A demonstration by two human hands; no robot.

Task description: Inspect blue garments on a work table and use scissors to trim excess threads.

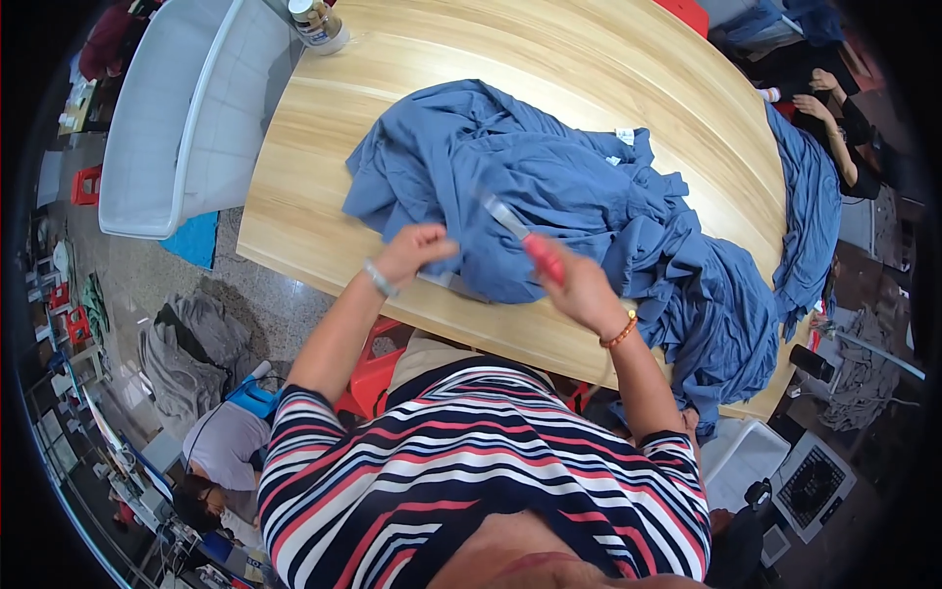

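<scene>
A heap of blue cloth (520, 177), apparently garments with small white labels, lies rumpled across the wooden table (579, 69). My right hand (584, 294) is closed round a red-handled tool (517, 228) with a pale metal blade. That blade points up and left over the cloth; motion blurs its tip, so its exact kind is unclear. At the near left edge of the cloth, my left hand (417, 250) is closed with fingers pinched together. Whatever they may hold is too small or blurred to make out.
A large white tub (186, 128) stands left of the table, and a lidded jar (319, 27) sits at its far left corner. More blue cloth (810, 216) hangs over the right edge, near another person's hands (819, 103). Grey cloth (191, 344) lies on the floor at left.
</scene>
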